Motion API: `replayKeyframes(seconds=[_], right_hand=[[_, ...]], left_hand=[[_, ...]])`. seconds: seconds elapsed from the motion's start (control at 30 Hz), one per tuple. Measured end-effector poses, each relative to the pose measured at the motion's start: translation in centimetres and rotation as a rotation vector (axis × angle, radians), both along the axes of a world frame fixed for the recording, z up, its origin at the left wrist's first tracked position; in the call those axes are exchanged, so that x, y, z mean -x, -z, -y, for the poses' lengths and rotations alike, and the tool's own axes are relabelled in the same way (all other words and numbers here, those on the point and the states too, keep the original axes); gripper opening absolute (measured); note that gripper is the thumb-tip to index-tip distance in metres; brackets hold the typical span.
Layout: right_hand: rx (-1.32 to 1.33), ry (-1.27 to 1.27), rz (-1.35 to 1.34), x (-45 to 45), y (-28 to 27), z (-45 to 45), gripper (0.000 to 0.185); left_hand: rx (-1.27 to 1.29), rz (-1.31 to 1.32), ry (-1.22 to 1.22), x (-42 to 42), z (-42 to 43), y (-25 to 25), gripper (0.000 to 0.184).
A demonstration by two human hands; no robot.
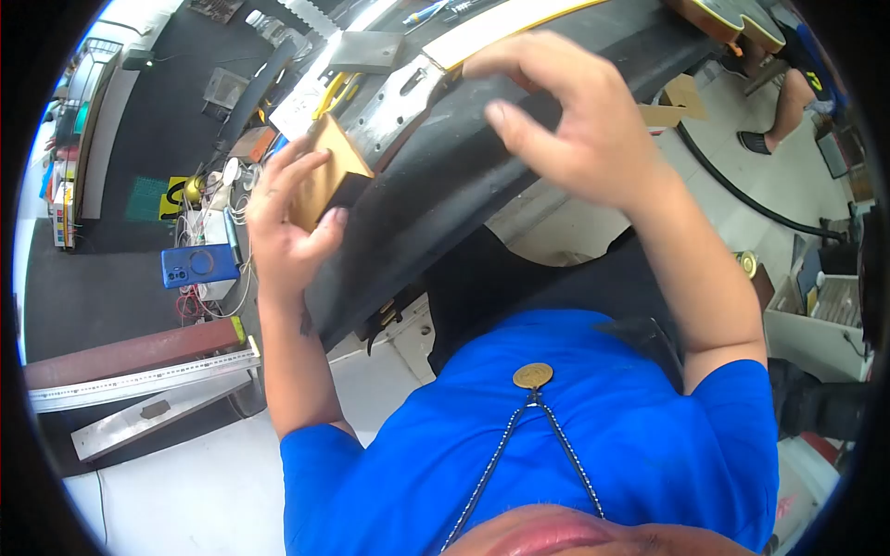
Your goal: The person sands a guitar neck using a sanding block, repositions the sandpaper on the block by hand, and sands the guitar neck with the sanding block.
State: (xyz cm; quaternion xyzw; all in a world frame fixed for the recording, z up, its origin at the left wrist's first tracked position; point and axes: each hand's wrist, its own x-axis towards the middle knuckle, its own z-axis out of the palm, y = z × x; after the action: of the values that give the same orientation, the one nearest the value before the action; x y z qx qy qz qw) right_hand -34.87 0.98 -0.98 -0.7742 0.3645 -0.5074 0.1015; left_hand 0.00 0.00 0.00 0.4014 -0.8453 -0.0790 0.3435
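My left hand (pixel 289 208) grips a tan wooden block (pixel 334 171) with a dark end face, fingers over its far side and thumb on the near side. The block is at the end of a guitar headstock (pixel 400 104) with several holes; whether they touch I cannot tell. A pale neck with yellow edges (pixel 514 30) runs on from the headstock along the black bench (pixel 436 171). Above the bench's near edge, my right hand (pixel 584 120) is raised, thumb and fingers curved and apart, slightly blurred, with nothing in it.
Yellow-handled pliers (pixel 336 93) and a grey metal block (pixel 366 51) lie behind the headstock. At left are a blue phone (pixel 199 266), tangled cables and a long metal ruler (pixel 139 380). Guitar bodies (pixel 732 23) and another person's leg (pixel 791 109) appear at upper right.
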Motion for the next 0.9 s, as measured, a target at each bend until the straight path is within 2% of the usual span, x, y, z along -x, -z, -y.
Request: replayKeyframes(seconds=[0.03, 0.07, 0.1, 0.17, 0.27, 0.37, 0.47, 0.57, 0.67, 0.9], right_hand=[[-0.021, 0.056, -0.078, 0.3, -0.6, 0.7, 0.034], [0.022, 0.086, -0.031, -0.3, -1.5, 1.5, 0.019], [0.037, 0.038, -0.036, 0.0, -1.3, 3.8, 0.03], [0.346, 0.131, -0.123, 0.2, -0.8, 6.8, 0.028], [0.351, 0.193, -0.227, -0.3, -1.0, 8.4, 0.032], [0.238, 0.221, -0.18, -1.5, 0.9, 9.2, 0.03], [0.157, 0.315, -0.257, -2.2, 0.9, 8.8, 0.03], [0.267, 0.333, -0.207, -2.3, 1.4, 9.1, 0.031], [0.267, 0.325, -0.221, -2.1, 1.5, 9.4, 0.031], [0.349, 0.361, -0.184, -2.6, 2.1, 9.7, 0.029]], left_hand=[[-0.038, 0.011, 0.009, -0.2, 0.3, 0.5, 0.063], [-0.044, 0.012, 0.016, -0.1, 0.5, 1.2, 0.064], [-0.031, 0.093, -0.004, -0.9, 0.8, 0.7, 0.064], [-0.009, 0.078, 0.0, -0.4, 0.7, 1.5, 0.064], [-0.012, 0.053, 0.007, 0.0, 0.5, 2.0, 0.061], [-0.022, 0.096, -0.022, 0.3, 0.4, 1.8, 0.058], [-0.102, 0.002, -0.019, 0.2, 0.8, 2.0, 0.055], [-0.1, 0.009, -0.001, -0.1, 1.1, 2.1, 0.053], [-0.001, 0.04, 0.017, -0.4, 1.4, 2.6, 0.063], [-0.026, 0.16, -0.048, 0.2, 0.9, 2.0, 0.069]])
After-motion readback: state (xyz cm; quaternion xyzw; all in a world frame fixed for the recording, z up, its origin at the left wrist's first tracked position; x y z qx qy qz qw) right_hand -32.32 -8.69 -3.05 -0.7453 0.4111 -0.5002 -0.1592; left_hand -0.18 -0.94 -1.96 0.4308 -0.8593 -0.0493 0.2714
